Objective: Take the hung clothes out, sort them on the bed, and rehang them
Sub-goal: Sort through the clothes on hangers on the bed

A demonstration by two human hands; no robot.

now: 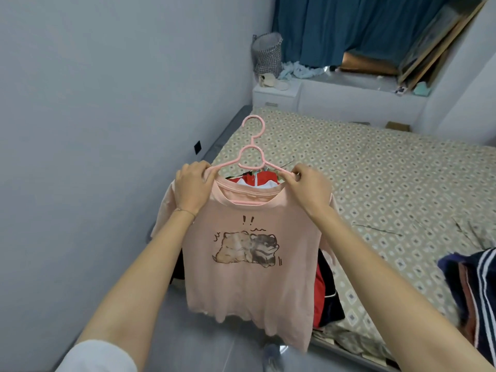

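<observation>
T-shirt, pink with a cartoon print of two dogs, hangs in front of us on a pink plastic hanger whose hook points up and away. Our left hand is curled round the hanger's left end, with the shirt's shoulder under the fingers. Our right hand pinches the hanger's right end between thumb and fingers. We hold the shirt in the air at the near edge of the bed, its hem over the grey floor.

Just behind the shirt, a pile of clothes, red and black among them, lies on the patterned sheet. A dark garment with white stripes lies on the bed at our right. Beyond the bed we see a white bedside cabinet, a checked laundry basket and a blue curtain.
</observation>
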